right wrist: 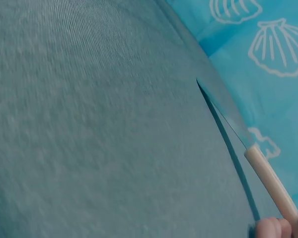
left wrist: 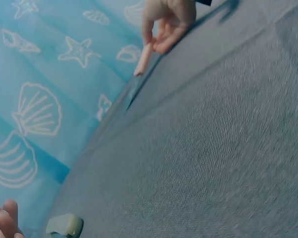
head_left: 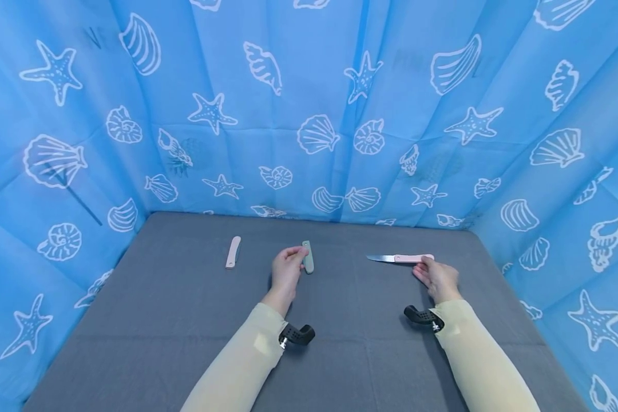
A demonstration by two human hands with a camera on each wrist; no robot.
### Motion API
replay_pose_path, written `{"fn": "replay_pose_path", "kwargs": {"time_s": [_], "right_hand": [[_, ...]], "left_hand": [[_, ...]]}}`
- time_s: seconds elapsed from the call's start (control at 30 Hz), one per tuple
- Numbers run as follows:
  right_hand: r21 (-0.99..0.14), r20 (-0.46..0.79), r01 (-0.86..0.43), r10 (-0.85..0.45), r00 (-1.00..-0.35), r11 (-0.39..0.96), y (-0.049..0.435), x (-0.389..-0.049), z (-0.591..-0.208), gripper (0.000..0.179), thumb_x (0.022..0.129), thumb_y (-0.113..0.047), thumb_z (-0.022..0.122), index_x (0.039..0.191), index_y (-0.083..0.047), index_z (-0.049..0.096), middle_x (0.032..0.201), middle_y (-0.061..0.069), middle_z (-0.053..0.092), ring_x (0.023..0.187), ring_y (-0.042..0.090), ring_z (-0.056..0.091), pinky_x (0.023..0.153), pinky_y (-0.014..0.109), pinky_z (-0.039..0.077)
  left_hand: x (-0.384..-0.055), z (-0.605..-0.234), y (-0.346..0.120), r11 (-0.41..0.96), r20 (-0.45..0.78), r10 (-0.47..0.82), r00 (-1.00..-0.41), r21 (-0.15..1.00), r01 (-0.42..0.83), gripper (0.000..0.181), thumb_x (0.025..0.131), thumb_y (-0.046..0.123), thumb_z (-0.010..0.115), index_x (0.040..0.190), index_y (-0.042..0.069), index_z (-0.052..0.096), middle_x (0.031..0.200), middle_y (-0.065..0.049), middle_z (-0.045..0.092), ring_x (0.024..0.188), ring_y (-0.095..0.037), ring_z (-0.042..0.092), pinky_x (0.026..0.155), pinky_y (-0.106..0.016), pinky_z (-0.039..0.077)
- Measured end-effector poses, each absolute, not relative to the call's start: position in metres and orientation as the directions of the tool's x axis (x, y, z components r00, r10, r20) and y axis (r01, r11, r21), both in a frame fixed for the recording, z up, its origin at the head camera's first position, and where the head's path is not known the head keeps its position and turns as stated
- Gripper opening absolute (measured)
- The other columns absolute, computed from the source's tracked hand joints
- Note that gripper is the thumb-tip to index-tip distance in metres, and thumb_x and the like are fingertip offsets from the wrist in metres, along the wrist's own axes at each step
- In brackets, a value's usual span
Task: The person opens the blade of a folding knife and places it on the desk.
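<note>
While the right hand [head_left: 439, 280] is pinching the butt of a slim pink-handled folding knife [head_left: 409, 258] with its metal blade unfolded, the long axis is running crosswise out to that hand's left, the tip pointing toward the left hand [head_left: 285, 272]. The handle is tilting up off the grey cloth-covered table [head_left: 340, 355], while the tip is coming close to its shadow; I cannot tell whether it is touching. Just right of the left hand's fingertips, a sage-green folded knife [head_left: 309, 263] with rounded ends is lying with its long axis running forward, roughly square to the pink-handled one. Those fingers are showing at its left edge near the far end, but I cannot tell whether they are gripping. Left of the left hand and well apart, a pale pink folded knife [head_left: 233, 253] is also pointing forward; the left hand is sitting nearer to both folded knives
</note>
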State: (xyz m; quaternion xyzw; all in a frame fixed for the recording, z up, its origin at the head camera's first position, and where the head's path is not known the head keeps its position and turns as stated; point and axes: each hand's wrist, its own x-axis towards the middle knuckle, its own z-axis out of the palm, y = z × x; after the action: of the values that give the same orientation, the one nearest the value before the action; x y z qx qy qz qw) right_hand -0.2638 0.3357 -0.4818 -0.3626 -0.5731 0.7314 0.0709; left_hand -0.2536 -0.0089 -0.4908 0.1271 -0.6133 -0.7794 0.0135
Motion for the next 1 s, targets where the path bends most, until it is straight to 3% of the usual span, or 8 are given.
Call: {"fn": "replay_pose_path", "kwargs": {"time_s": [0.2, 0.4, 0.57, 1.0], "right_hand": [[-0.916, -0.399, 0.352, 0.527, -0.75, -0.194, 0.339, -0.266, -0.485, 0.017, 0.097, -0.005, 0.064, 0.109, 0.002, 0.056, 0.067, 0.0, 0.066, 0.066, 0.009, 0.07, 0.07, 0.027, 0.059], [-0.935, -0.304, 0.356, 0.535, -0.788, -0.007, 0.34, -0.264, -0.487, 0.043, 0.096, -0.003, 0.063, 0.132, 0.015, 0.047, 0.068, 0.0, 0.065, 0.061, 0.006, 0.067, 0.063, 0.025, 0.059], [-0.908, -0.273, 0.401, 0.558, -0.784, 0.12, 0.342, -0.264, -0.486, 0.044, 0.095, -0.006, 0.064, 0.131, 0.015, 0.049, 0.072, 0.001, 0.064, 0.059, 0.004, 0.066, 0.062, 0.023, 0.058], [-0.879, -0.267, 0.438, 0.566, -0.78, 0.188, 0.343, -0.264, -0.486, 0.04, 0.094, -0.006, 0.066, 0.126, 0.014, 0.053, 0.078, 0.007, 0.063, 0.056, 0.004, 0.065, 0.06, 0.022, 0.058]], "left_hand": [[-0.262, -0.492, -0.008, -0.186, -0.169, -0.217, -0.961, 0.974, -0.13, 0.023, 0.098, 0.012, 0.065, 0.116, -0.002, 0.064, 0.107, -0.012, 0.069, 0.099, -0.027, 0.064, 0.082, -0.037, 0.053], [-0.268, -0.491, -0.006, -0.044, -0.151, -0.287, -0.946, 0.989, -0.145, 0.018, 0.096, 0.012, 0.068, 0.11, 0.0, 0.067, 0.098, -0.012, 0.068, 0.089, -0.024, 0.064, 0.076, -0.036, 0.054], [-0.273, -0.493, -0.005, 0.086, -0.144, -0.307, -0.941, 0.98, -0.178, 0.015, 0.095, 0.014, 0.069, 0.105, 0.004, 0.068, 0.095, -0.012, 0.069, 0.084, -0.024, 0.065, 0.074, -0.037, 0.054], [-0.279, -0.488, -0.005, 0.442, -0.142, -0.26, -0.955, 0.862, -0.248, 0.017, 0.094, 0.026, 0.07, 0.102, 0.012, 0.066, 0.096, -0.005, 0.068, 0.081, -0.023, 0.063, 0.072, -0.039, 0.051]]}}
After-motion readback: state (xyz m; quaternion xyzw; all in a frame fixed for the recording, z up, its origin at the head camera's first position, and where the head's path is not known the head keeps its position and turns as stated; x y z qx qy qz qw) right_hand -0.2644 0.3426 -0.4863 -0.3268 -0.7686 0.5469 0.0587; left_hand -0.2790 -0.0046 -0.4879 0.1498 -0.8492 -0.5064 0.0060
